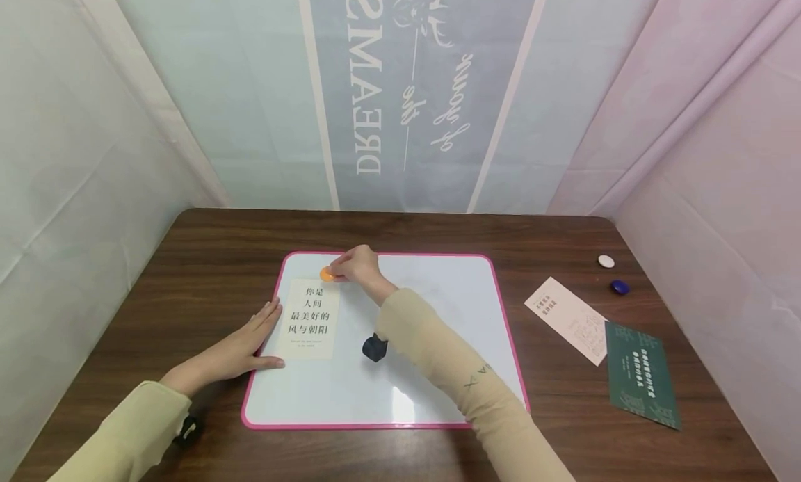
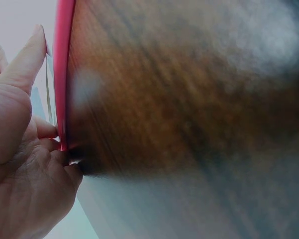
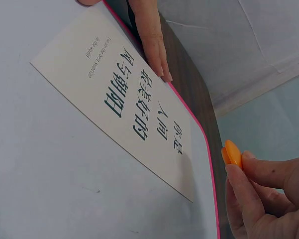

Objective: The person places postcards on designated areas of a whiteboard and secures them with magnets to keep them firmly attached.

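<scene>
Two hands on the whiteboard, one orange magnet in my pinch.

My right hand [image 1: 358,265] pinches the orange magnet [image 1: 326,274] between thumb and fingertips, holding it just over the top edge of the cream card [image 1: 309,318], near the far-left corner of the pink-rimmed whiteboard [image 1: 438,287]. The wrist view shows the magnet [image 3: 231,152] tilted on edge, flat face turned toward the card [image 3: 119,99]. The card lies flat, long axis running away from me, its printed lines upright to my eye. My left hand [image 1: 244,346] lies flat, fingers straight along the card's left edge and the board's rim, thumb on the card's lower corner. Off right on the table [image 1: 188,259]: a white magnet [image 1: 605,261], a blue magnet [image 1: 619,286], a pink card [image 1: 566,318], a green card [image 1: 641,374].
</scene>
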Available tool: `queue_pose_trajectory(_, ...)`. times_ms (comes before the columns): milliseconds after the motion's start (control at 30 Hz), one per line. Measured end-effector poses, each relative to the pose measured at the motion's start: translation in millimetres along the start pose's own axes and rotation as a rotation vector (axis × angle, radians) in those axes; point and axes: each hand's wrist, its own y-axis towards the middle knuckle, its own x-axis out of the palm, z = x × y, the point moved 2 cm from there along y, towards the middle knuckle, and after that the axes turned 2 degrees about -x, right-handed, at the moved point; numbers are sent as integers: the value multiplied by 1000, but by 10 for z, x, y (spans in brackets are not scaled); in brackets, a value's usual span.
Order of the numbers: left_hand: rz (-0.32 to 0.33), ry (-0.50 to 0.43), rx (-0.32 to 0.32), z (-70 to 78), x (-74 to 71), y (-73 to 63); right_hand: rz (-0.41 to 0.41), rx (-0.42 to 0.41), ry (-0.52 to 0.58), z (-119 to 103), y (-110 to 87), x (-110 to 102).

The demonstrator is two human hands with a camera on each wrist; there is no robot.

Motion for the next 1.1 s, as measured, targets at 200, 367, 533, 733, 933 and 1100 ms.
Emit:
queue_pose_trajectory(200, -2, -5, -8, 1, -18, -7, 9, 1, -21, -11, 21, 77)
queue_pose_trajectory(367, -10, -18, -15, 3, -33, -10, 19, -16, -56, -11, 15, 122)
queue_pose_trajectory(533, -15, -30, -12, 14, -51, -13, 41, -21, -94, -12, 14, 161)
queue_pose_trajectory(733, -19, -37, -11, 37, -75, -10, 54, -5, -125, -4, 32, 196)
queue_pose_trajectory(933, -21, -25, -11, 44, -60, 12, 59, 2, -128, 30, 35, 210)
queue_pose_trajectory(1100, -16, -15, -21, 11, -38, 7, 51, -11, -113, 47, 39, 239)
